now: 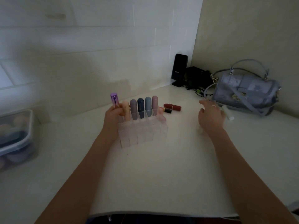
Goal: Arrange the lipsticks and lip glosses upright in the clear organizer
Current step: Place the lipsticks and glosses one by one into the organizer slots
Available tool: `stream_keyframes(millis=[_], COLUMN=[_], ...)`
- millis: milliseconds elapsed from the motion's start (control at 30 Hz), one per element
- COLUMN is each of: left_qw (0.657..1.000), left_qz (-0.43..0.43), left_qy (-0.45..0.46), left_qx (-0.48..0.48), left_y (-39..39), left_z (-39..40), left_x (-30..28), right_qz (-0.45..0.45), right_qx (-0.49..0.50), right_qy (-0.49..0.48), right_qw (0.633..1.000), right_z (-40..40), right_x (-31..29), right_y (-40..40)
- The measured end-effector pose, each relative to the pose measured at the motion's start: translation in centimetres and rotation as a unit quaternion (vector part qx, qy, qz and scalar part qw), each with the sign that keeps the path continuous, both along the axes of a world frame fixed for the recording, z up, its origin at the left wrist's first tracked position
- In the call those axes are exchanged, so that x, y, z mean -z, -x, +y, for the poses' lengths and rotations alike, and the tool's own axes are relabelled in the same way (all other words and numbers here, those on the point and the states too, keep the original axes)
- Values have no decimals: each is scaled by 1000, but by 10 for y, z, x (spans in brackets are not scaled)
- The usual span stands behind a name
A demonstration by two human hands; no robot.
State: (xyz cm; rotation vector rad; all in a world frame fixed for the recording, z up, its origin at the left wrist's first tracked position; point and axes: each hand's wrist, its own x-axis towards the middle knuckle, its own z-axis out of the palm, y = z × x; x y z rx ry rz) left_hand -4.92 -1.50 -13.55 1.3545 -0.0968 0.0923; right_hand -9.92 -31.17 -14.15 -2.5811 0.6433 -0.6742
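The clear organizer (142, 135) stands in the middle of the white counter. Its back row holds several upright tubes: peach (125, 110), mauve (133, 110), dark blue (140, 109), light blue (148, 107) and pink (154, 105). My left hand (112, 117) is at the organizer's left back corner, fingers closed around a shiny purple tube (114, 100) held upright. A dark red lipstick (172, 107) lies on its side behind the organizer, with a small pink item (161, 109) beside it. My right hand (210, 116) hovers open to the right, near a white tube (228, 113).
A grey-blue handbag (246, 92) sits at the back right. A black device (179, 70) and tangled cables (197, 81) stand in the corner. A lidded clear container (16, 136) with round sponges is at the left. The counter's front edge (161, 215) is near my body.
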Motion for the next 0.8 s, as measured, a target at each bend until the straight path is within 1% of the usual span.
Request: stream_keyframes(millis=[133,267,367,433,500,600,700,767,800], left_qw=[1000,999,997,997,998,998,998,999,998], left_qz=[9,18,15,10,-1,13,18,22,29], left_qy=[3,17,47,43,21,6,1,4,13], left_qx=[10,29,61,66,64,56,53,49,45], left_y=[2,4,5,6,6,0,0,3,5], left_z=[-21,-36,-46,-50,-49,-44,-42,-44,-43], left_x=[-1,-3,-4,-5,-2,3,5,3,1], right_qz=[62,103,95,82,49,-15,-113,-178,-197], right_qx=[56,77,83,90,92,79,28,-38,-77], right_qy=[-10,-21,-53,-39,-29,-48,-129,-189,-212], right_qw=[996,991,991,992,994,996,985,965,954], right_z=[-32,-52,-60,-63,-64,-65,-54,-37,-27], right_x=[6,10,17,23,27,29,19,9,4], right_y=[5,3,-2,-5,-8,-9,-8,-6,-6])
